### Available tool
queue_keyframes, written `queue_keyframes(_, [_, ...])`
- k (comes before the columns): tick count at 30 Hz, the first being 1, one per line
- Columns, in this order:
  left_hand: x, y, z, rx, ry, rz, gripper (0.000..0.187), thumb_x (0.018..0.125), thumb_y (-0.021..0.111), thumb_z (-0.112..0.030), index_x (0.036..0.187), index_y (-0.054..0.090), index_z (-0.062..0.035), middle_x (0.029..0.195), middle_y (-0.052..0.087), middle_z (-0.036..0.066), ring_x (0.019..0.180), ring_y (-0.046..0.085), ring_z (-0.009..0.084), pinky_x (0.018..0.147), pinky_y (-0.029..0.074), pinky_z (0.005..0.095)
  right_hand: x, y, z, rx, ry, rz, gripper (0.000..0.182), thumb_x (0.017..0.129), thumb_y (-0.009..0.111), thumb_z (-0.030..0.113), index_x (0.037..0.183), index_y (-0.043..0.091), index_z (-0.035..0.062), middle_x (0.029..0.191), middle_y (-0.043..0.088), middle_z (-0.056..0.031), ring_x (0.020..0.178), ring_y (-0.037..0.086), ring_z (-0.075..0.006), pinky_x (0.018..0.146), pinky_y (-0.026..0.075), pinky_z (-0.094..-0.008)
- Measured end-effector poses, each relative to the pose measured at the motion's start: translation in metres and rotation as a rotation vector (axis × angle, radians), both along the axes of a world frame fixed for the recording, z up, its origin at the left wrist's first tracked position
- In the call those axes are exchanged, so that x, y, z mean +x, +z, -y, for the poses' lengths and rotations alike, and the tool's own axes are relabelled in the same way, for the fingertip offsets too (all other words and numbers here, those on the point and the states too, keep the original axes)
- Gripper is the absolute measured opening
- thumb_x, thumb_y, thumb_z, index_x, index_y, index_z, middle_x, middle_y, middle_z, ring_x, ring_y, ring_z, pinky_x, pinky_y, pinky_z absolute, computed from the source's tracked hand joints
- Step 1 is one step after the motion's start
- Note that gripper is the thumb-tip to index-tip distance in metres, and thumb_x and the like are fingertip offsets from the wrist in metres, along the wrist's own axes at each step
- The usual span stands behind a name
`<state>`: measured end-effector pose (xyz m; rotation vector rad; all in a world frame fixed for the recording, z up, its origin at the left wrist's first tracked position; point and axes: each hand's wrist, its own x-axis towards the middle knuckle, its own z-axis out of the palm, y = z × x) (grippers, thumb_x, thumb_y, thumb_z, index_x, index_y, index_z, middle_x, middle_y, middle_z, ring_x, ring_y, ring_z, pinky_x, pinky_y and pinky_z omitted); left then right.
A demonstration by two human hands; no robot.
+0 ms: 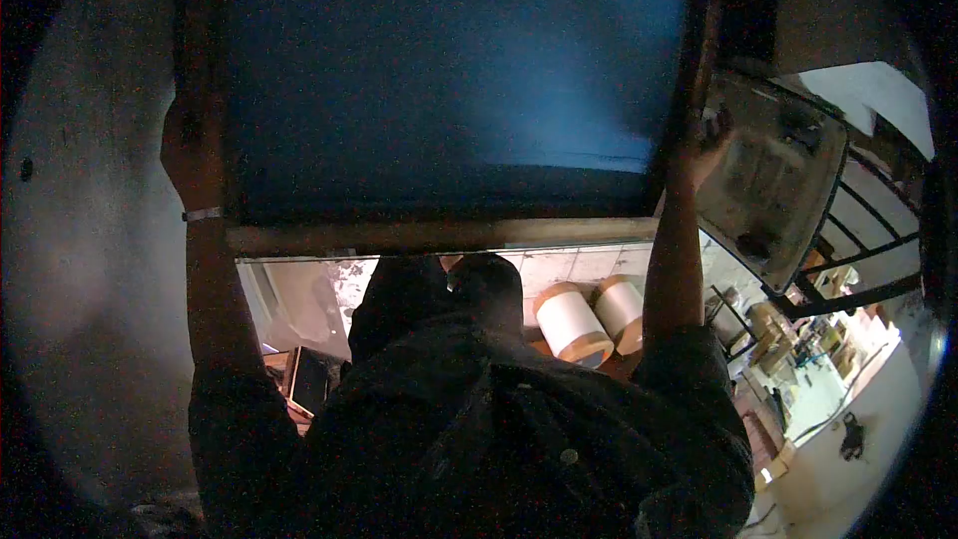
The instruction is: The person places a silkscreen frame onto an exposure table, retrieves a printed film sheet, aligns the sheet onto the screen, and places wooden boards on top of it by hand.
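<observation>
A large framed panel (449, 80) with a dark blue surface fills the upper middle of the view. Its wooden lower edge (439, 237) runs across in front of my chest. My left hand (195, 150) is closed on the left side of the frame, with a band around the wrist. On the opposite side, my right hand (702, 145) grips the frame, its fingers curled and partly in shadow. The fingertips behind the frame are hidden.
Two white rolls (574, 324) with brownish ends lie below the panel. A worn chair seat (768, 180) with black metal bars stands at right. Beyond it is a cluttered work surface (823, 394). A pale wall (100, 240) rises close on the left.
</observation>
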<state>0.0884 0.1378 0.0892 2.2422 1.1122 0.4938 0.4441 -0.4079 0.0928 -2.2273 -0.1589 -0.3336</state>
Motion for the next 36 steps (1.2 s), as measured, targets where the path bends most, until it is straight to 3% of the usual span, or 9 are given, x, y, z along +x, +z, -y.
queue_keyframes(3, [0.015, 0.008, 0.008, 0.061, 0.061, 0.041, 0.045, 0.090, 0.067, -0.031, 0.121, 0.060, 0.0012, 0.117, 0.065, 0.016, 0.109, 0.061, 0.0299, 0.097, 0.047, 0.0386, 0.016, -0.012, 0.019, -0.427, -0.015, -0.023, 0.043, 0.090, 0.066, 0.025, 0.128, 0.056, 0.0080, 0.131, 0.049, -0.0165, 0.120, 0.048, -0.0275, 0.097, 0.042, -0.0393])
queue_keyframes(5, [0.019, 0.013, 0.013, 0.162, 0.058, 0.097, 0.045, 0.091, 0.065, -0.032, 0.121, 0.060, 0.0010, 0.117, 0.064, 0.017, 0.108, 0.061, 0.0318, 0.096, 0.047, 0.0387, 0.020, -0.029, 0.043, -0.659, 0.184, 0.149, 0.042, 0.090, 0.066, 0.026, 0.128, 0.057, 0.0092, 0.128, 0.051, -0.0166, 0.118, 0.050, -0.0304, 0.097, 0.043, -0.0401])
queue_keyframes(8, [0.031, 0.030, 0.019, 0.347, 0.031, -0.041, 0.045, 0.092, 0.063, -0.033, 0.124, 0.059, -0.0014, 0.122, 0.061, 0.018, 0.110, 0.059, 0.0335, 0.096, 0.046, 0.0404, 0.005, 0.012, -0.004, -0.490, 0.064, -0.169, 0.046, 0.088, 0.067, 0.026, 0.130, 0.055, 0.0097, 0.127, 0.052, -0.0179, 0.118, 0.050, -0.0350, 0.099, 0.043, -0.0426])
queue_keyframes(12, [0.033, 0.031, 0.005, 0.021, -0.091, -0.167, 0.043, 0.092, 0.061, -0.032, 0.126, 0.059, -0.0048, 0.127, 0.058, 0.018, 0.115, 0.053, 0.0349, 0.099, 0.042, 0.0434, 0.034, 0.029, -0.005, -0.569, 0.091, -0.068, 0.051, 0.085, 0.066, 0.025, 0.130, 0.053, 0.0041, 0.130, 0.052, -0.0212, 0.120, 0.049, -0.0402, 0.102, 0.041, -0.0466])
queue_keyframes(17, [0.011, 0.011, 0.000, 0.708, -0.377, -0.245, 0.040, 0.095, 0.055, -0.033, 0.124, 0.060, -0.0055, 0.129, 0.057, 0.017, 0.118, 0.050, 0.0366, 0.103, 0.038, 0.0449, 0.148, 0.032, -0.026, -0.756, 0.300, 0.230, 0.050, 0.087, 0.064, 0.028, 0.128, 0.054, 0.0018, 0.129, 0.054, -0.0212, 0.119, 0.051, -0.0401, 0.101, 0.042, -0.0461])
queue_keyframes(23, [0.019, 0.019, 0.012, 0.230, -0.062, -0.117, 0.041, 0.095, 0.054, -0.030, 0.126, 0.059, -0.0042, 0.131, 0.053, 0.019, 0.120, 0.049, 0.0357, 0.105, 0.037, 0.0448, 0.244, 0.004, -0.100, -0.795, 0.432, 0.321, 0.047, 0.088, 0.064, 0.034, 0.125, 0.058, 0.0059, 0.119, 0.062, -0.0177, 0.111, 0.058, -0.0385, 0.095, 0.047, -0.0446])
queue_keyframes(26, [0.008, -0.001, 0.002, 0.187, -0.013, -0.071, 0.040, 0.094, 0.054, -0.028, 0.125, 0.059, -0.0030, 0.131, 0.052, 0.020, 0.119, 0.050, 0.0354, 0.105, 0.037, 0.0446, 0.241, -0.006, -0.114, -0.816, 0.311, 0.246, 0.047, 0.087, 0.065, 0.038, 0.123, 0.060, 0.0078, 0.117, 0.064, -0.0160, 0.109, 0.060, -0.0369, 0.092, 0.048, -0.0445])
queue_keyframes(29, [0.029, 0.023, 0.017, 0.180, -0.023, -0.051, 0.040, 0.094, 0.056, -0.028, 0.124, 0.059, -0.0028, 0.129, 0.055, 0.019, 0.119, 0.050, 0.0349, 0.105, 0.037, 0.0437, 0.182, 0.047, -0.156, -0.677, 0.295, 0.147, 0.051, 0.085, 0.068, 0.041, 0.122, 0.060, 0.0078, 0.117, 0.064, -0.0157, 0.109, 0.060, -0.0359, 0.093, 0.048, -0.0443])
queue_keyframes(36, [0.018, 0.005, 0.012, 0.303, -0.128, -0.186, 0.036, 0.094, 0.057, -0.026, 0.122, 0.062, -0.0036, 0.120, 0.060, 0.018, 0.114, 0.053, 0.0335, 0.102, 0.038, 0.0436, 0.198, 0.027, -0.136, -0.485, 0.383, 0.074, 0.057, 0.084, 0.069, 0.041, 0.127, 0.056, 0.0060, 0.121, 0.062, -0.0146, 0.111, 0.059, -0.0315, 0.096, 0.044, -0.0414])
